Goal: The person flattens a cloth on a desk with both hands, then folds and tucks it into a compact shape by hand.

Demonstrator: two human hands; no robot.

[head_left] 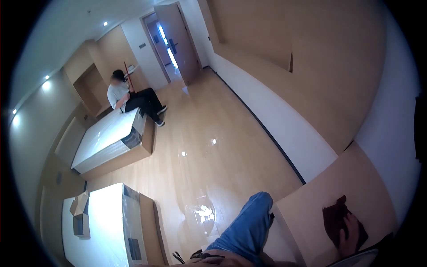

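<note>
My right hand is at the lower right, on a dark red cloth. Its fingers and thumb are curved over the bunched fabric, gripping it against a light wood desktop. One corner of the cloth sticks up toward the wall. My left hand is out of view. My leg in blue jeans shows beside the desk.
An opened cardboard box stands on a plastic-wrapped mattress at lower left. Farther back, a person sits on another wrapped mattress, holding a red stick. A door stands open beyond the wood floor.
</note>
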